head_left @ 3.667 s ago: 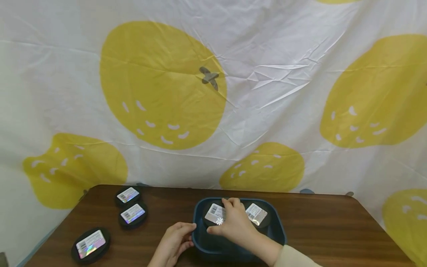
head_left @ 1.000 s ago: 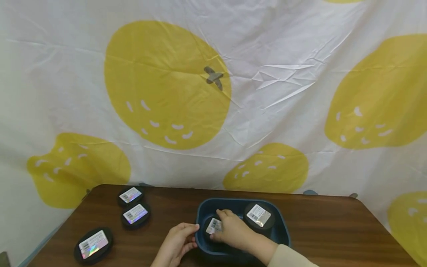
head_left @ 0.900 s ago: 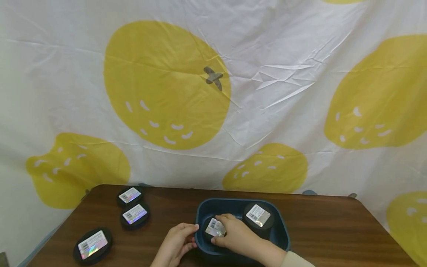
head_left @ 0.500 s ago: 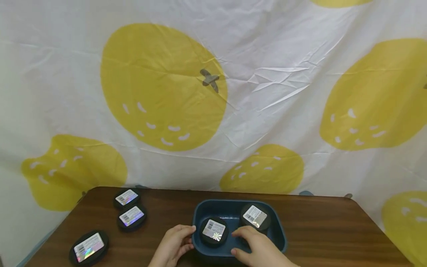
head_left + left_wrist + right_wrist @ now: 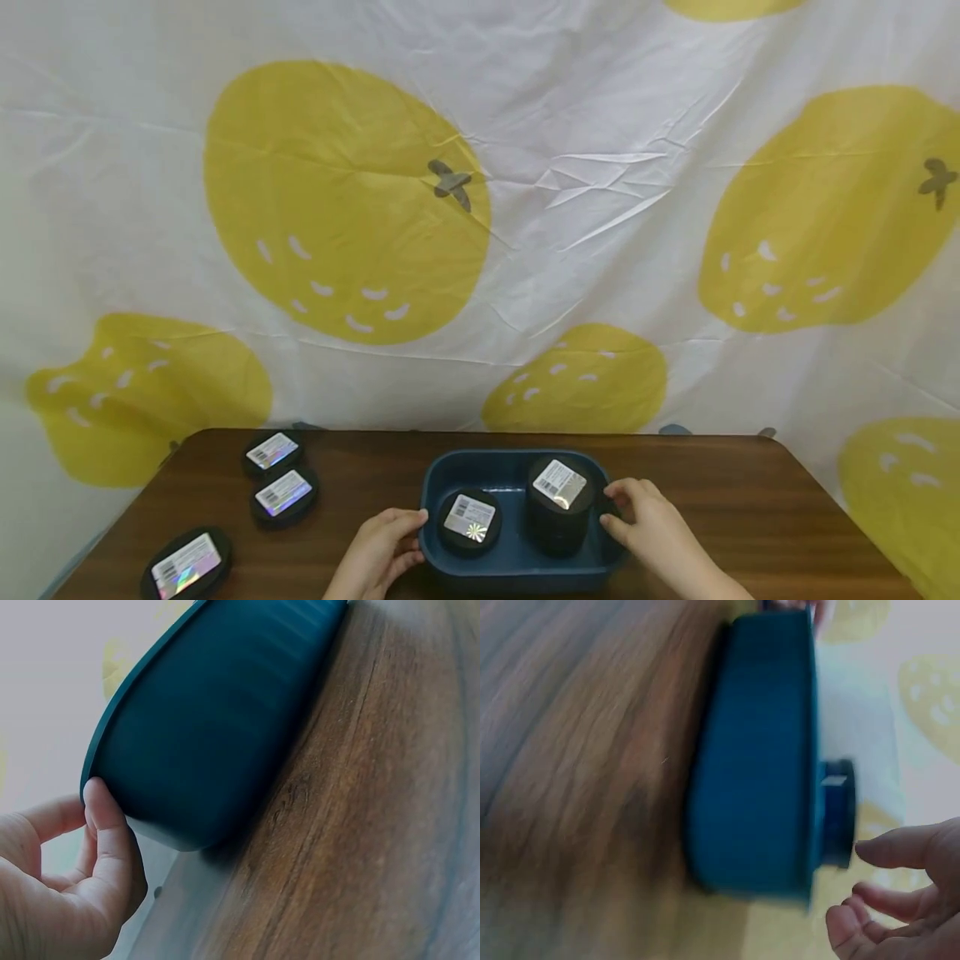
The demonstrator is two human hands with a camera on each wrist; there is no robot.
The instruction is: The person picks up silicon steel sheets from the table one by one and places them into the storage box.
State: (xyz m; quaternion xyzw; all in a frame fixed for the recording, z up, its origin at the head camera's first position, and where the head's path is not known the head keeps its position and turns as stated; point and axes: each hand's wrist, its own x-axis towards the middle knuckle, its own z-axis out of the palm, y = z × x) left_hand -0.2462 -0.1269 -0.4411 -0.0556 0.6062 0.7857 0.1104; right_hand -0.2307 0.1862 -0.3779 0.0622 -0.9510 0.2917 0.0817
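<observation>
A dark blue rectangular basin [image 5: 517,563] stands on the table. My left hand [image 5: 378,546] pinches its left rim between thumb and fingers; the left wrist view shows the thumb on the outer wall of the basin [image 5: 202,727]. Inside at left sits a flat black round container [image 5: 471,546] with a white and silver label. At right a taller black stack [image 5: 558,529], label on top, rises above the rim. My right hand [image 5: 652,525] is beside the stack at the right rim. In the blurred right wrist view, the right hand [image 5: 907,900] has its fingers spread apart, holding nothing.
On the left of the brown wooden table [image 5: 360,467] lie three more black round labelled containers: one at the back [image 5: 272,452], one just before it [image 5: 283,497], one near the front [image 5: 186,568]. A white curtain with yellow fruit prints [image 5: 345,200] hangs behind.
The right hand has let go of the left black container in the basin and moved right, past the stack to the right rim. The left hand keeps its hold on the left rim.
</observation>
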